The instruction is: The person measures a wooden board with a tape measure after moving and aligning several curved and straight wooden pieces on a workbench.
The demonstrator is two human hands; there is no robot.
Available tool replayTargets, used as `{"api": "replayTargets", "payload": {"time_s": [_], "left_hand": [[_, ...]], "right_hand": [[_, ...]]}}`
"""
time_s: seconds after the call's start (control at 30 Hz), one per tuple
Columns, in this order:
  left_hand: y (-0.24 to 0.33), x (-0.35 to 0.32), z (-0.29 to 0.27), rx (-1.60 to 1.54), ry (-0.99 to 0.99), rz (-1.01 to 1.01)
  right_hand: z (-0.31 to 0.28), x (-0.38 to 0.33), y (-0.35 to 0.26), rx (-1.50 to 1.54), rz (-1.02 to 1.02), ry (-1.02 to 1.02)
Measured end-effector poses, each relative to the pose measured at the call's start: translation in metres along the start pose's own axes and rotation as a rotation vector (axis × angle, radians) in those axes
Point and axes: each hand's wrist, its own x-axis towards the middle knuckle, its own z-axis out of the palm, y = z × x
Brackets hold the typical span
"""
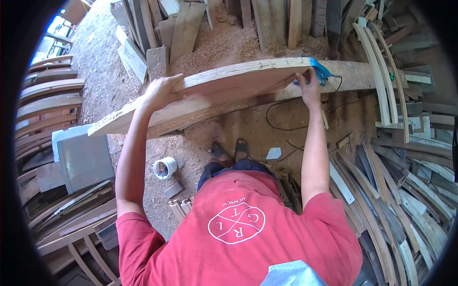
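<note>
Plank (238,86) lies crosswise ahead, slanting away rightward, left hand (161,93) clasping its upper edge, right hand (311,89) pinching its right end.

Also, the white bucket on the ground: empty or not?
Not empty: the bucket's open mouth shows several small things inside, too unclear to name.

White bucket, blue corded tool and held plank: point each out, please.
White bucket (172,164), head view: its outer side wall.
Blue corded tool (321,72), head view: its blue casing.
Held plank (229,88), head view: its broad face.
</note>
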Motion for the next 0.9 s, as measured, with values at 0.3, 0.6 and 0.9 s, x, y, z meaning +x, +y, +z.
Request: {"api": "replayTargets", "payload": {"time_s": [0.3, 0.6, 0.9], "left_hand": [[0.025, 0.014, 0.009, 0.034, 0.026, 0.033], [-0.015, -0.065, 0.018, -0.116, 1.090, 0.035], [-0.266, -0.188, 0.155, -0.971, 1.449, -0.439]], "right_hand": [[-0.044, 0.021, 0.084, -0.087, 0.067, 0.193], [-0.022, 0.017, 0.048, 0.671, 0.065, 0.037], [-0.008, 0.017, 0.108, 0.766, -0.102, 0.101]]}}
